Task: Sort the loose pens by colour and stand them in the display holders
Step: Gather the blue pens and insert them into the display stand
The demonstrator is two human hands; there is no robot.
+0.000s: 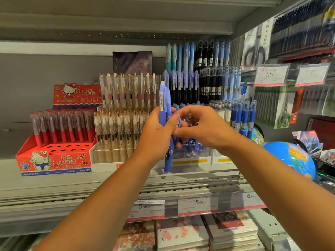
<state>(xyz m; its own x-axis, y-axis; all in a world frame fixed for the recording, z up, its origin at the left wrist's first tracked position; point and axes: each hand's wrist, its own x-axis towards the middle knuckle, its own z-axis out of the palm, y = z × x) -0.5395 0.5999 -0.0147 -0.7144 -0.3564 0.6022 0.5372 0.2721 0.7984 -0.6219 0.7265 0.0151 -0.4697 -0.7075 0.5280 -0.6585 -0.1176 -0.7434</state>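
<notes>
Your left hand (157, 132) grips slim, smooth blue pens (162, 101) upright while your right hand (204, 127) pinches the same bundle.

The left hand (157, 136) hides part of the blue pens (162, 98); hanging packets (301, 37) blur.

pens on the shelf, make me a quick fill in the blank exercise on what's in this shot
1. The left hand holds a bunch of ____ pens upright.
2. The box at the left of the shelf, with empty holes in its front rows, is ____.
3. The globe stands to the ____ of both hands.
4. The price tag below the right wrist reads ____.

Missing words: blue; red; right; 5.00
</notes>
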